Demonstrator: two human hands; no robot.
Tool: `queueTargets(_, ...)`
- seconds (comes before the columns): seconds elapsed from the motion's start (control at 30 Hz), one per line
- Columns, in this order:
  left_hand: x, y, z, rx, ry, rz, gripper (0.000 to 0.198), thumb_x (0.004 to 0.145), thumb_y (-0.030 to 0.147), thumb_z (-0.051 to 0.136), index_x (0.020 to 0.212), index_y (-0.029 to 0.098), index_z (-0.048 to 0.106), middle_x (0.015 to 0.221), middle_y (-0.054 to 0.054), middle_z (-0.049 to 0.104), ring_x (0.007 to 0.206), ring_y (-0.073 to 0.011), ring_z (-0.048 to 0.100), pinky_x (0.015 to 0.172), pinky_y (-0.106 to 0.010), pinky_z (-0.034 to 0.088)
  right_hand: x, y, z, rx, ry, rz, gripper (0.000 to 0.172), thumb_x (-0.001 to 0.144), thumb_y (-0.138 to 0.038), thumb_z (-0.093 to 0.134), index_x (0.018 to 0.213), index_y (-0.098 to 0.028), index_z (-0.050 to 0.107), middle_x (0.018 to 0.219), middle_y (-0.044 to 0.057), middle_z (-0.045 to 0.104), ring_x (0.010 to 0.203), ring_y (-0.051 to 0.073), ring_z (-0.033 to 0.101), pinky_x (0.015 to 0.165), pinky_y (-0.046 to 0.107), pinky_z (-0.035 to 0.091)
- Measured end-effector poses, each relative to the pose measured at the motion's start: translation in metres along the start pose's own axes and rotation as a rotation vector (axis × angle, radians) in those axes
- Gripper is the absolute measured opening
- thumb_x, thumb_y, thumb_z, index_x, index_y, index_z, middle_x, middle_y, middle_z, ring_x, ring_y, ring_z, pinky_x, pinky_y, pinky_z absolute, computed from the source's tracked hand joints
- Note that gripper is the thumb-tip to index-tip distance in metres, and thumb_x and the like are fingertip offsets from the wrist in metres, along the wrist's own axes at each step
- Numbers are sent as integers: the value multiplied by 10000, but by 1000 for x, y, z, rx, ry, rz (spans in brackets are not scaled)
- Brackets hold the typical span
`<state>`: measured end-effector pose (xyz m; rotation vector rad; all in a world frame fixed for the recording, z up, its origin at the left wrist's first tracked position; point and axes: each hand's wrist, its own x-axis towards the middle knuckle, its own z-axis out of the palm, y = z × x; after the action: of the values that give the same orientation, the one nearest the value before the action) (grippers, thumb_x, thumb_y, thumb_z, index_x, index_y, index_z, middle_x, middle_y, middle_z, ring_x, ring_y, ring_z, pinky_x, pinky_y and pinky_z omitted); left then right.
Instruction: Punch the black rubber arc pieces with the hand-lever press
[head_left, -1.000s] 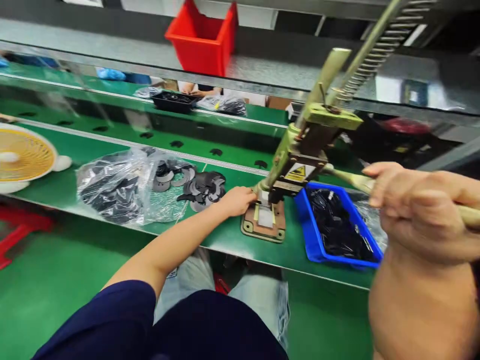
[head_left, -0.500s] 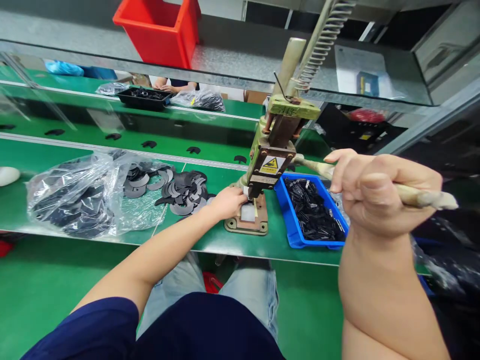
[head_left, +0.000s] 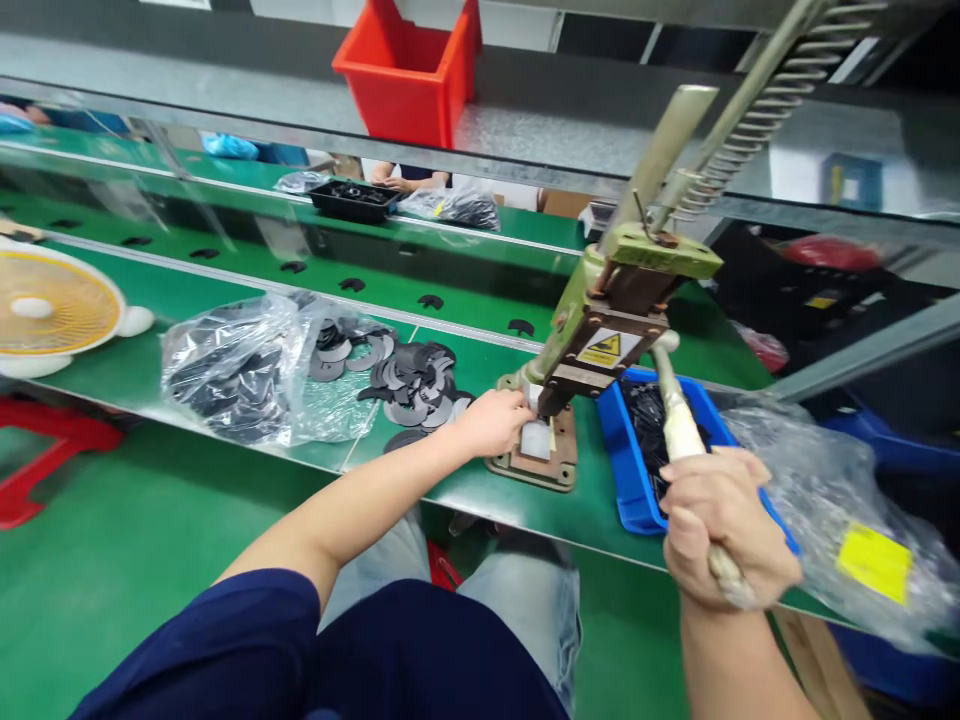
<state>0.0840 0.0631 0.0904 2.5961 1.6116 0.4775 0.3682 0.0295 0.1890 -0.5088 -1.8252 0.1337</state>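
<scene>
A green hand press with a yellow warning label stands on the bench. My right hand is wrapped around its lever, which slopes down towards me. At the press base, my left hand reaches in from the left, its fingers pinched together close under the press head. Whatever lies between those fingertips is too small and hidden to make out. A pale flat plate lies on the base beside them. Left of my left hand is a pile of dark, curved flat pieces.
Right of the press sits a blue bin of black parts, beside a clear plastic bag. Another bag of dark pieces lies left, near a fan. Dark pieces line the green strip behind. Above, a red bin stands on a shelf.
My right hand has pulled the lever down and towards me. My left hand stays at the press base. The view has swung left, bringing the fan into sight.
</scene>
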Motion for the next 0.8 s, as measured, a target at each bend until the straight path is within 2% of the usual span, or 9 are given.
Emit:
queueTargets(0.07, -11, -2, -2, -25, 21, -17, 394, 1071, 245, 491, 1402, 235, 705, 1369, -129, 690, 1272, -271, 640, 1021, -430, 533, -8, 6, 7, -22, 43, -69, 264, 733, -251, 707, 530, -265, 539, 529, -31, 611, 615, 312, 700, 900, 643, 466)
queueTargets(0.13, -34, -9, -8, -69, 76, -64, 378, 1082, 268, 497, 1409, 233, 682, 1402, -121, 687, 1284, -260, 635, 1060, -432, 523, -12, 10, 14, -27, 142, -85, 270, 731, -291, 692, 516, -274, 530, 503, -24, 601, 589, 318, 689, 812, 614, 462)
queueTargets(0.2, -69, -22, -16, -100, 156, -174, 325, 1085, 305, 518, 1345, 215, 691, 1369, -120, 706, 1271, -259, 638, 1086, -429, 512, -13, 13, 20, -28, 225, -64, 308, 741, -339, 683, 491, -278, 513, 473, -18, 583, 575, 312, 677, 751, 578, 447)
queueTargets(0.3, -132, -46, -28, -61, 262, -445, 240, 1077, 358, 543, 1171, 207, 704, 1189, -123, 739, 1170, -279, 659, 1040, -438, 519, -15, 16, 27, 3, 310, -51, 394, 771, -405, 686, 464, -271, 477, 443, -17, 562, 543, 288, 653, 693, 523, 428)
queueTargets(0.37, -169, -57, -31, -24, 268, -581, 225, 1062, 387, 566, 1126, 209, 688, 1101, -116, 733, 1101, -285, 671, 991, -430, 526, -15, 20, 32, 26, 368, -65, 464, 788, -450, 693, 447, -264, 440, 416, -16, 534, 509, 279, 632, 681, 508, 417)
queueTargets(0.43, -194, -61, -30, -18, 222, -631, 264, 1045, 437, 600, 1147, 207, 678, 1090, -112, 737, 1083, -294, 682, 978, -431, 532, -14, 24, 36, 40, 427, -102, 525, 790, -482, 701, 429, -258, 392, 377, -12, 483, 480, 279, 616, 685, 505, 401)
queueTargets(0.53, -207, -58, -22, -49, 147, -593, 396, 1017, 502, 655, 1280, 206, 664, 1225, -125, 750, 1180, -319, 684, 1055, -460, 524, -12, 28, 39, 59, 464, -144, 553, 773, -494, 716, 420, -255, 364, 355, -4, 441, 461, 280, 601, 661, 492, 385)
queueTargets(0.63, -202, -55, -13, -80, 122, -567, 422, 1025, 472, 652, 1354, 208, 647, 1286, -130, 739, 1241, -324, 677, 1104, -476, 514, -12, 27, 39, 63, 441, -131, 512, 776, -466, 712, 427, -253, 403, 384, 0, 472, 461, 262, 584, 642, 483, 402)
queueTargets(0.8, -191, -60, -14, -244, 70, -656, 392, 968, 421, 713, 1283, 197, 645, 1228, -114, 729, 1093, -282, 722, 935, -402, 578, -13, 18, 35, 63, 387, -94, 450, 771, -417, 708, 450, -249, 442, 429, -8, 513, 494, 250, 592, 649, 488, 434)
